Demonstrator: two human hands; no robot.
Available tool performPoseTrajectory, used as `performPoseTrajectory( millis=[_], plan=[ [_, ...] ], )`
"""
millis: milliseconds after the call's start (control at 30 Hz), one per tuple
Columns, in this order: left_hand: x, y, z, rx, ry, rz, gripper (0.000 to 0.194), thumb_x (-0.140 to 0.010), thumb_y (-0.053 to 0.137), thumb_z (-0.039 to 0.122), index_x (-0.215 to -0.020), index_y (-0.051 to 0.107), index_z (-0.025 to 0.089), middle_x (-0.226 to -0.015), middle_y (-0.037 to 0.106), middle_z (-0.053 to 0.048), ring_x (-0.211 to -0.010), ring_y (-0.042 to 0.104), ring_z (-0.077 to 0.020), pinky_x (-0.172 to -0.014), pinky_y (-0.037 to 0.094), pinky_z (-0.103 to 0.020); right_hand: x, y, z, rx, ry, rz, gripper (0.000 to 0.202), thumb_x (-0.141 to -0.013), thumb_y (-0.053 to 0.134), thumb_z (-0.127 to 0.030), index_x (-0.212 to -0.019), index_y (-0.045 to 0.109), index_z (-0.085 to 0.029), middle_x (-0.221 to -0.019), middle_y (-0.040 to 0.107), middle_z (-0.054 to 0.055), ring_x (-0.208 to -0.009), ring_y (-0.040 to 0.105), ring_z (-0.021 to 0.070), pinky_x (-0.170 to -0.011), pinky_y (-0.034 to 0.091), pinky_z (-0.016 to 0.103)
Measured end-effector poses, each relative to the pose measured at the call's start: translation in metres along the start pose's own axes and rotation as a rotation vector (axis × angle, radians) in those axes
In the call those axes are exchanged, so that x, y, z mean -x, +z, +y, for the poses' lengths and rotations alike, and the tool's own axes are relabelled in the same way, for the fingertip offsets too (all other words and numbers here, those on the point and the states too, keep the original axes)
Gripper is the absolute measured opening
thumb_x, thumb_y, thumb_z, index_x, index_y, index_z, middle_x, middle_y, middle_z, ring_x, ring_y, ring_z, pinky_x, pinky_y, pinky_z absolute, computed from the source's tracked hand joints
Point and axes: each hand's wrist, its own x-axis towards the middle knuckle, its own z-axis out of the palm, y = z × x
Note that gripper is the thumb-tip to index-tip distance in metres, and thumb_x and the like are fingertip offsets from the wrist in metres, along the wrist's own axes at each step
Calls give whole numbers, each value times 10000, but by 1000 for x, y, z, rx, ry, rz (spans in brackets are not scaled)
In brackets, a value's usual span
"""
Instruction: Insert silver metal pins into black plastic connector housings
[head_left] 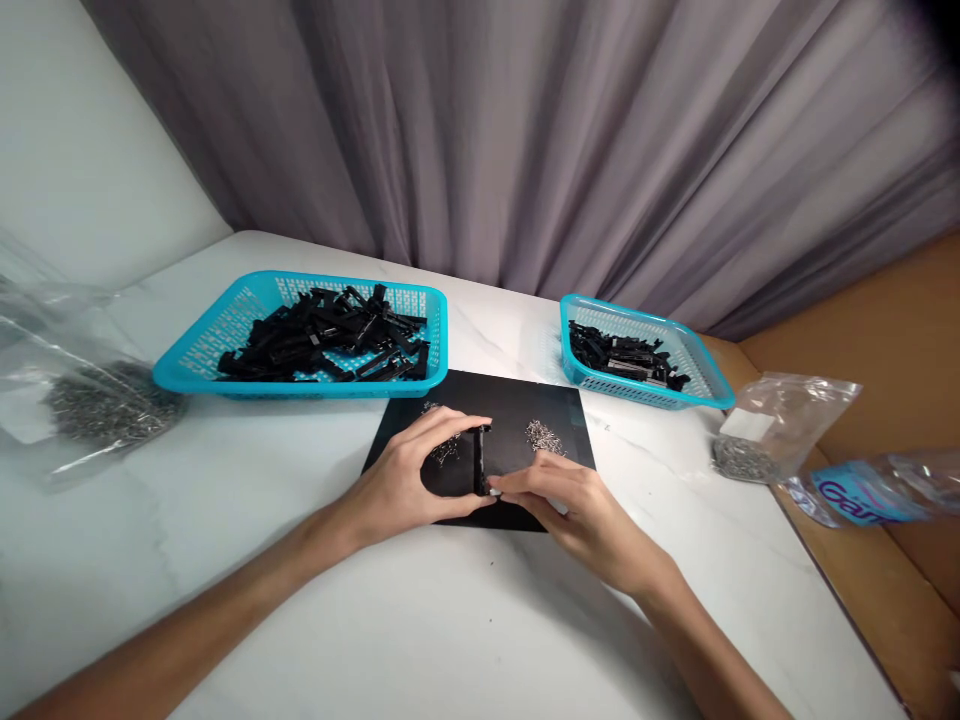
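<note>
A black plastic part is held upright over the black mat. My left hand grips it between thumb and fingers, at its far and near ends. At the part's near end, my right hand is closed in a pinch; what its fingertips hold, if anything, is too small to make out. One pile of small metal pieces lies on the mat beyond my right hand. Another pile of metal pieces is partly hidden behind my left hand.
A large blue basket of black parts stands at the back left, a smaller blue basket at the back right. Bags of metal pieces lie at the far left and right, the latter beside a plastic bottle.
</note>
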Motion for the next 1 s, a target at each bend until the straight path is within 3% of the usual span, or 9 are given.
performPoseTrajectory(
  millis=[233, 433, 567, 767, 1000],
  plan=[
    [1, 0, -3, -73, 78, 69, 626, -742, 846, 247, -1321, 612, 203, -1196, 690, -104, -1112, 662, -274, -987, 571, -469, 2, 5, 2, 91, -79, -38, 366, -1051, 418, -124, -1311, 657, -221, -1038, 764, 85, -830, 569, 229, -702, 487, 384],
    [2, 2, -5, -82, 120, 66, 617, -741, 828, 226, -1320, 615, 198, -1172, 694, -101, -1102, 667, -272, -981, 575, -451, 1, 14, 2, 198, -118, -53, 380, -1043, 383, -92, -1266, 678, -180, -947, 746, 104, -777, 536, 230, -645, 447, 362],
    [-1, 1, -4, -57, 59, 5, 632, -723, 859, 254, -1306, 620, 205, -1174, 696, -86, -1091, 673, -266, -972, 580, -425, -1, 5, 0, 149, -61, -37, 317, -1062, 430, -160, -1225, 700, -186, -944, 740, 95, -806, 581, 217, -675, 470, 346],
    [-6, -6, 3, -21, 60, 19, 611, -728, 885, 336, -1269, 632, 208, -1162, 713, -85, -1057, 685, -253, -924, 597, -404, 1, -20, -5, 49, 92, 140, 189, -1018, 599, -315, -1108, 754, -255, -873, 726, 30, -723, 586, 170, -681, 473, 320],
    [-6, -6, 6, -22, 94, 61, 619, -735, 878, 311, -1289, 623, 205, -1188, 696, -89, -1091, 676, -250, -949, 587, -397, 3, -11, -11, 18, 51, 86, 190, -1008, 612, -268, -1123, 758, -230, -835, 711, 27, -715, 582, 153, -660, 463, 296]
  ],
)
